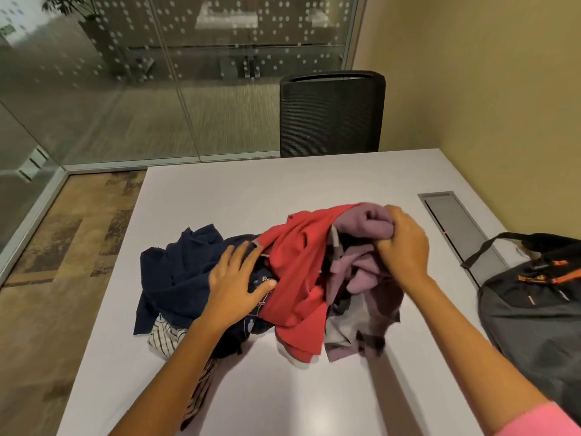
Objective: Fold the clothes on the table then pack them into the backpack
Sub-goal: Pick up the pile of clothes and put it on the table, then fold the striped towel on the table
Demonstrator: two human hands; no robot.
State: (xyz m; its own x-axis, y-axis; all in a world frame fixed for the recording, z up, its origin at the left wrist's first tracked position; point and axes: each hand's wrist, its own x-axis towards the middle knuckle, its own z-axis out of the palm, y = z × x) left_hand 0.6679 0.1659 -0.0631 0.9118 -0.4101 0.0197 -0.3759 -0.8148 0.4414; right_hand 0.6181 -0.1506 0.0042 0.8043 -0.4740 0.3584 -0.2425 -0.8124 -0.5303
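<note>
While the clothes sit in one tangled heap mid-worktop, nothing is folded yet, so this looks like the sorting-out step.

Head view: right hand has its grip closed around a bunched mauve garment at the top right of the pile, fingers curled into the fabric. Left hand lies with fingers straight and spread, pressing on the dark part of the heap beside the navy garment, holding nothing. A red shirt is draped between the two hands, overlapping the mauve piece and the dark one under it. A striped garment pokes out at the near left, under the navy. The grey backpack with orange trim sits at the right worktop edge, near the pile but apart from it; whether its main pocket is open I cannot tell.

Risks, judged:
- lifting the mauve piece likely drags the red shirt along, since they overlap and a drawcord runs between them
- the left hand pins only the dark layer, so the red one can slide toward the near edge
- the striped garment already hangs near the edge and could drop off
- motion blur at the mauve hem suggests a fast pull, so snagging is likely
</note>
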